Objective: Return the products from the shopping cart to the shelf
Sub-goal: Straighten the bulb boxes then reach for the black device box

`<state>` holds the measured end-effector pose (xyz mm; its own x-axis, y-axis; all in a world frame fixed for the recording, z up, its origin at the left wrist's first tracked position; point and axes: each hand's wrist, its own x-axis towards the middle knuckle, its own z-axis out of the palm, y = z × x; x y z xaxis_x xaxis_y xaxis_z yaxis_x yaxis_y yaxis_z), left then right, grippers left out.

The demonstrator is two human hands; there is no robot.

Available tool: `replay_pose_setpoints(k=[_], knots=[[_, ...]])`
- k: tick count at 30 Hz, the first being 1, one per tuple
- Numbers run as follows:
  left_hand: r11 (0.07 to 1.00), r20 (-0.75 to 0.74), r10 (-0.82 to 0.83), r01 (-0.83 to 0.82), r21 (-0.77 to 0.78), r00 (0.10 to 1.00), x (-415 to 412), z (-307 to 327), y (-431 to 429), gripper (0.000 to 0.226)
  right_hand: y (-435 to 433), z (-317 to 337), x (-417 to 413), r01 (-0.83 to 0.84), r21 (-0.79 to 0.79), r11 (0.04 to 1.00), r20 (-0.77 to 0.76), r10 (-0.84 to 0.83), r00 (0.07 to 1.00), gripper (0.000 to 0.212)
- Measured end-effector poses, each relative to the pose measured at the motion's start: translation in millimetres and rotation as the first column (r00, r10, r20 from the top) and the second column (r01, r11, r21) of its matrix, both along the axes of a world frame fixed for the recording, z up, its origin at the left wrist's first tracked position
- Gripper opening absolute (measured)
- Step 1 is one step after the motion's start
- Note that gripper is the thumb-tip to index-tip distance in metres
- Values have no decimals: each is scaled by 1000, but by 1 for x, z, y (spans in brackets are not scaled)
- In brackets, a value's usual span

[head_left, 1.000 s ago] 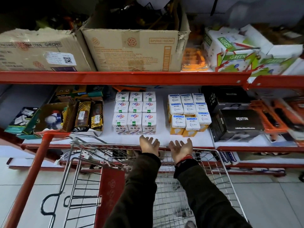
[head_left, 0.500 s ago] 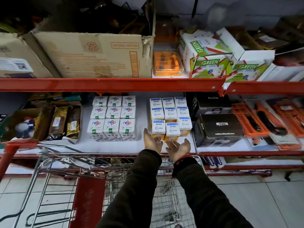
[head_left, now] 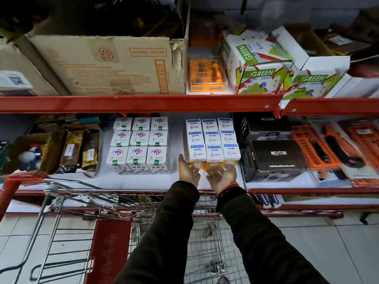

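Note:
A block of white and yellow bulb boxes (head_left: 213, 140) stands on the middle shelf (head_left: 131, 180). My left hand (head_left: 187, 171) rests against the block's front left corner, fingers apart. My right hand (head_left: 222, 174) lies palm up just in front of the front row, touching or nearly touching the yellow box fronts. Neither hand holds anything. A second block of white boxes with green labels (head_left: 139, 144) stands to the left. The wire shopping cart (head_left: 127, 201) sits below my arms; its basket shows only a few small items at the bottom.
Black Neuton boxes (head_left: 274, 156) stand right of the bulb boxes, with orange tool packs (head_left: 328, 148) beyond. Brown packets (head_left: 73, 150) sit at the left. The upper shelf holds a big cardboard carton (head_left: 110, 64) and green and white boxes (head_left: 260, 66). Red shelf rails (head_left: 143, 103) run across.
Both hands have moved forward from the cart's rim to the front of the white and yellow box block. The view has shifted to the right along the shelf.

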<state>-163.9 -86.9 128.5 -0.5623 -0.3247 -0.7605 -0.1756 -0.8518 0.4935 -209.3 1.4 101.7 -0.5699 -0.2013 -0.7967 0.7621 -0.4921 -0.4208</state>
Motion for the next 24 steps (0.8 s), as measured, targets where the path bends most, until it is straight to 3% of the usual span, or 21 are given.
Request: replay_pose_setpoints(k=[7,11,15,21,24], knots=[[999,27,33,-34,21,999,6,13,11,72,11,2,5,-15,-12,1000,37,16,999,32],[993,23,116,-117,29,993,15,14,36,70,39,5,18,131,27,991,82,-133,988,31],[993,-29,98,-96,74,995,12,14,85,68,89,8,19,351,97,931,69,-358,931,22],[999,-28,-27,28,38,999,-20,30,162,64,162,18,-16,437,143,888,-16,-439,898,25],[997,-28,-70,69,-37,997,-36,38,184,64,177,26,-37,368,218,904,-134,-346,929,27]])
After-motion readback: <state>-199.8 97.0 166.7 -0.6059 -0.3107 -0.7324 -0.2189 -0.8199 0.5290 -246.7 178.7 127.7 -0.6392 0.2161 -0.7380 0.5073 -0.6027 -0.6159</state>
